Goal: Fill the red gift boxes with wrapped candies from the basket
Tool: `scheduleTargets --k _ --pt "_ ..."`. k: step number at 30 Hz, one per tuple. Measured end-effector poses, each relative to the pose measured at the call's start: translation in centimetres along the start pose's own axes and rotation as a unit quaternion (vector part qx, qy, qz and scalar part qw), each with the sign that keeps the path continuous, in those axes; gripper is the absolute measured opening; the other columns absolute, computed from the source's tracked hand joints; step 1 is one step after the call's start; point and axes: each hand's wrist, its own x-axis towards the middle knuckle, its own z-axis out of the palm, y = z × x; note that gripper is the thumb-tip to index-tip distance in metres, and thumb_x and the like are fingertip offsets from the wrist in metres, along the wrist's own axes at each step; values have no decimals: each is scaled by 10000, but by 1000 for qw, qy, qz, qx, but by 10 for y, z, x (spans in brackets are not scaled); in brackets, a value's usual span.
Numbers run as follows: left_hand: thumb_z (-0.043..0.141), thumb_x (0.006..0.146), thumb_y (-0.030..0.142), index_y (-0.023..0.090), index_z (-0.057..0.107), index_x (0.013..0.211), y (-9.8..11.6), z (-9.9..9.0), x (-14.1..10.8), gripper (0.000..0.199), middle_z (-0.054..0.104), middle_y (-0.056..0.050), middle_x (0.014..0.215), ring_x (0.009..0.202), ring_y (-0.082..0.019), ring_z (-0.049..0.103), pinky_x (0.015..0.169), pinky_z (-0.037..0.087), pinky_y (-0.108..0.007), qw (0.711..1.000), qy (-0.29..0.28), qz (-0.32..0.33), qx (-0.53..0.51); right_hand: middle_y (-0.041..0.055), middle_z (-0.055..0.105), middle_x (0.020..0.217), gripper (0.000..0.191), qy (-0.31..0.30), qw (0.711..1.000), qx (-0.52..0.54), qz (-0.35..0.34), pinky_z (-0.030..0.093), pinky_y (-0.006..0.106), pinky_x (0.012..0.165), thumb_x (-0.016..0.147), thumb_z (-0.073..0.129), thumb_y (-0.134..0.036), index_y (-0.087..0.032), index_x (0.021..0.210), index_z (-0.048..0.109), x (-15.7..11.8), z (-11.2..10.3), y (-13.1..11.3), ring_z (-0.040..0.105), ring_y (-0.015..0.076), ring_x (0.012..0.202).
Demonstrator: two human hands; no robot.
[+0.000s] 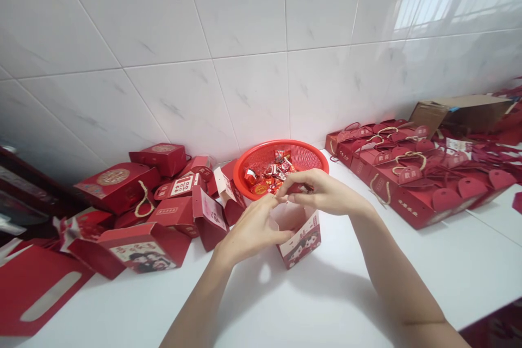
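Observation:
A small open-topped red gift box [302, 246] with cartoon figures printed on its front stands on the white table in front of me. My left hand [253, 229] is at its left side, fingers bent along the wall and thumb over the opening. Across the back of the opening reaches my right hand [326, 194], its fingers curved and its fingertips meeting those of my left hand at the back rim. The fingers partly hide the inside of the box. Right behind it, a red plastic basket [281, 145] contains several wrapped candies [281, 166].
Red gift boxes [173, 215] of several shapes crowd the left side, some with rope handles. On the right stand rows of red handled boxes [408, 174], with a brown cardboard box [432, 115] behind. A tiled wall [248, 22] closes off the table's [326, 310] back.

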Motion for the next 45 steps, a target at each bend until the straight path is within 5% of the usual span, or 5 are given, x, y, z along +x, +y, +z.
scheduleTargets --k 15,23,28,36,45 --pt "700 788 262 274 627 1297 -9 2 0 514 627 -55 1360 1270 -307 563 1063 456 -470 999 12 -17 43 52 731 1005 157 66 997 -28 -28 545 300 843 930 621 -285 -183 1018 700 -10 -14 -8 684 164 932" --pt "615 916 422 302 623 1316 -12 18 5 418 658 -48 1319 1221 -269 606 1044 489 -407 994 -15 102 39 118 458 1513 793 85 996 -24 28 409 454 1124 761 811 -415 -259 1444 442 -70 -7 41 451 280 1384" --pt "516 963 316 273 448 1464 -30 62 5 508 646 -79 1332 1207 -239 621 1027 507 -398 988 88 126 -31 116 686 1159 545 191 964 175 64 559 393 865 879 681 -462 -213 1329 503 -111 34 65 684 234 1016" --pt "531 940 326 215 642 855 -31 110 15 178 709 -76 1031 1003 -216 668 880 543 -348 957 216 154 -117 115 724 1058 484 416 884 206 54 530 384 868 927 492 -617 -198 1012 720 -119 74 59 663 259 980" --pt "589 884 314 217 692 1093 -45 139 -6 253 666 -97 1092 1046 -254 651 915 543 -424 962 209 138 -107 53 696 819 402 425 896 75 103 520 324 746 858 619 -564 -169 856 691 -119 72 55 619 207 777"
